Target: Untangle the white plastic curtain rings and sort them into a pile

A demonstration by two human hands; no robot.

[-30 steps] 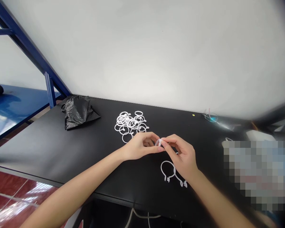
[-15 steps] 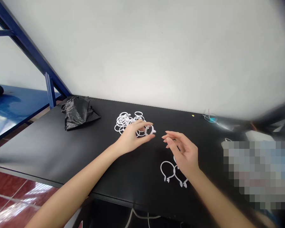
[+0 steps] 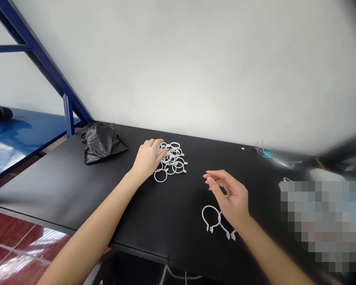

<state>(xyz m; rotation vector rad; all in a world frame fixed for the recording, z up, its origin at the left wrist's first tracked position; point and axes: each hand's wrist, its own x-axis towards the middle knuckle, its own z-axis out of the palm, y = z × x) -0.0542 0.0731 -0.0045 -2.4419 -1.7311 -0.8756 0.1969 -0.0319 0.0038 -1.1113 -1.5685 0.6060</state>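
Note:
On the black table, my left hand (image 3: 147, 159) is at the left side of a pile of thin white plastic rings (image 3: 173, 161) with small tabbed ends. Its thumb and fingers are spread apart over the rings; some fingertips are hidden. To the right of the pile, my right hand (image 3: 230, 194) hovers with loosely curved fingers, the thumb close to the index finger but nothing visible between them. Below and partly behind it lie white open rings (image 3: 211, 217) joined side by side, each with a gap and small clasp ends. My right hand and wrist hide part of them.
A crumpled black plastic bag (image 3: 101, 144) lies at the table's back left. Toward the back right are a clear piece with blue marks (image 3: 266, 153) and a small yellow bit (image 3: 242, 148). Pale cables (image 3: 184, 276) hang below the front edge. A white wall (image 3: 178, 71) stands behind.
My left hand has moved left from the right side of the ring pile to its left side. The ring it held between thumb and fingers is released. My right hand stays nearly in place.

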